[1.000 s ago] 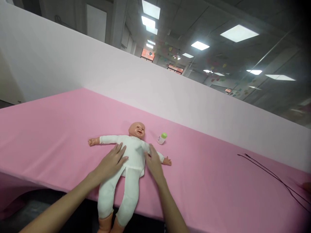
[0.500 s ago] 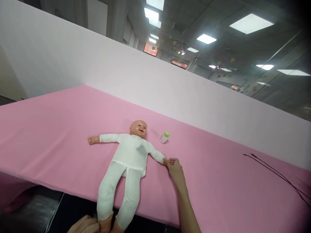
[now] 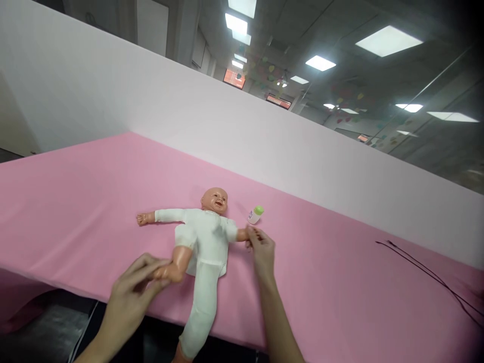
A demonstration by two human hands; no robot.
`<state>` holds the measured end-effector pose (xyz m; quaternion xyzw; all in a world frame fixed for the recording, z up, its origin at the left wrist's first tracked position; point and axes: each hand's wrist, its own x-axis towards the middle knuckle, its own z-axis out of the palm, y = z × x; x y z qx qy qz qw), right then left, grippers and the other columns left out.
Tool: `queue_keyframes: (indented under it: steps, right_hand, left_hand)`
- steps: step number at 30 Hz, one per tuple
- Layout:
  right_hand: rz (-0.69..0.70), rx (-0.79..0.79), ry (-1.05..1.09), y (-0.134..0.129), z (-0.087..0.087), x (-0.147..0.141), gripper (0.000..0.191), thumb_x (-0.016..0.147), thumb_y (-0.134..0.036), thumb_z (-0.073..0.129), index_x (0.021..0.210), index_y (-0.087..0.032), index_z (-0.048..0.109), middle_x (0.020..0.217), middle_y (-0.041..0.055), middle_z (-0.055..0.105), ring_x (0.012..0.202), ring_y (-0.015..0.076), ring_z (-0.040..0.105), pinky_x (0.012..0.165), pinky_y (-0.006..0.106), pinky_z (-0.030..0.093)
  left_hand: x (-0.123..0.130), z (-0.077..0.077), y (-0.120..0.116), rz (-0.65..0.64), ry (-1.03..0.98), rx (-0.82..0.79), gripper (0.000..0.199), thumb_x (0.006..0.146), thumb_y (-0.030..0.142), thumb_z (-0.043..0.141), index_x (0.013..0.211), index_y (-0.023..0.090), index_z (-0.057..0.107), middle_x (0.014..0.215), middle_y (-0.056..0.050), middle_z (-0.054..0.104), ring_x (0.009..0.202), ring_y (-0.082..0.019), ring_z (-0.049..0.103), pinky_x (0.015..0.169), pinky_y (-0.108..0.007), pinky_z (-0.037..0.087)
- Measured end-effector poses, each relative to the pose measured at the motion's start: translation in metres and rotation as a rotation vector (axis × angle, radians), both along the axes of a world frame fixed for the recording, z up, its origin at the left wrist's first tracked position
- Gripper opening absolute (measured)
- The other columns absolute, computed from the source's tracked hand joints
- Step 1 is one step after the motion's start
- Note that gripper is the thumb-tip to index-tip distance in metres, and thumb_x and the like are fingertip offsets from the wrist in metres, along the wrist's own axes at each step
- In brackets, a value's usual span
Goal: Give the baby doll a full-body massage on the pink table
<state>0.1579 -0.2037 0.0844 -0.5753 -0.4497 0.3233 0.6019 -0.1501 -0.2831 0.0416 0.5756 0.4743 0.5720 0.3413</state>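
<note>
Doll: supine on pink worktop, head far, legs toward the near edge, long axis running away from the person. Left hand closed on the bent bare foot, near side; right hand pinching the doll's outstretched wrist. Small green-capped bottle just beyond the right hand

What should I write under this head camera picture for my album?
Left hand holds the doll by a bare foot while the right hand pinches its wrist, near a little bottle.
</note>
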Motion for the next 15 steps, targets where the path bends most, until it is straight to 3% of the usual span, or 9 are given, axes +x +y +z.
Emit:
queue_keyframes:
  steps: [3, 6, 8, 10, 13, 15]
  right_hand:
    - [0.192, 0.026, -0.192, 0.0, -0.004, -0.038, 0.035, 0.083, -0.053, 0.079, 0.085, -0.018, 0.079, 0.077, 0.004, 0.072, 0.07, 0.018, 0.062, 0.066, 0.029, 0.05]
    - [0.183, 0.041, -0.225, 0.004, -0.007, -0.043, 0.036, 0.084, -0.054, 0.078, 0.084, -0.018, 0.078, 0.082, 0.0054, 0.074, 0.076, 0.0197, 0.065, 0.07, 0.03, 0.052]
    - [0.075, -0.003, -0.133, 0.009, -0.006, -0.025, 0.042, 0.082, -0.059, 0.077, 0.086, -0.017, 0.077, 0.071, 0.0022, 0.068, 0.064, 0.0166, 0.058, 0.06, 0.029, 0.048]
    - [-0.092, -0.009, -0.013, 0.016, -0.01, 0.005, 0.047, 0.078, -0.063, 0.078, 0.082, -0.016, 0.075, 0.06, -0.0022, 0.059, 0.056, 0.0137, 0.05, 0.054, 0.027, 0.043]
    - [-0.308, -0.038, 0.155, 0.023, -0.029, 0.045, 0.047, 0.067, -0.061, 0.086, 0.069, -0.018, 0.068, 0.056, -0.0047, 0.053, 0.052, 0.0115, 0.045, 0.049, 0.026, 0.04]
    - [-0.382, -0.11, 0.248, 0.023, -0.042, 0.06, 0.046, 0.062, -0.058, 0.09, 0.067, -0.019, 0.065, 0.056, -0.0053, 0.052, 0.049, 0.0105, 0.043, 0.045, 0.026, 0.038]
  left_hand:
    - [0.02, 0.018, 0.049, -0.146, -0.141, -0.161, 0.041, 0.085, 0.057, 0.077, 0.104, 0.021, 0.083, 0.1, -0.008, 0.076, 0.095, -0.026, 0.071, 0.085, -0.032, 0.06]
    - [0.027, 0.025, 0.066, -0.207, -0.224, -0.214, 0.045, 0.086, 0.059, 0.075, 0.106, 0.019, 0.082, 0.109, -0.011, 0.077, 0.106, -0.03, 0.07, 0.095, -0.039, 0.058]
    - [0.021, 0.023, 0.053, -0.169, -0.159, -0.144, 0.041, 0.086, 0.057, 0.076, 0.103, 0.021, 0.083, 0.093, -0.007, 0.074, 0.089, -0.025, 0.069, 0.083, -0.033, 0.059]
    - [0.007, 0.012, 0.024, -0.127, -0.064, -0.056, 0.033, 0.085, 0.054, 0.078, 0.101, 0.026, 0.085, 0.077, -0.002, 0.065, 0.072, -0.019, 0.064, 0.067, -0.025, 0.056]
    - [-0.017, -0.023, -0.028, -0.241, 0.051, -0.024, 0.022, 0.089, 0.047, 0.077, 0.105, 0.034, 0.084, 0.074, -0.001, 0.063, 0.065, -0.016, 0.065, 0.06, -0.022, 0.055]
    - [-0.03, -0.05, -0.057, -0.341, 0.09, -0.002, 0.02, 0.09, 0.049, 0.076, 0.104, 0.038, 0.085, 0.072, -0.001, 0.066, 0.062, -0.016, 0.066, 0.059, -0.022, 0.057]
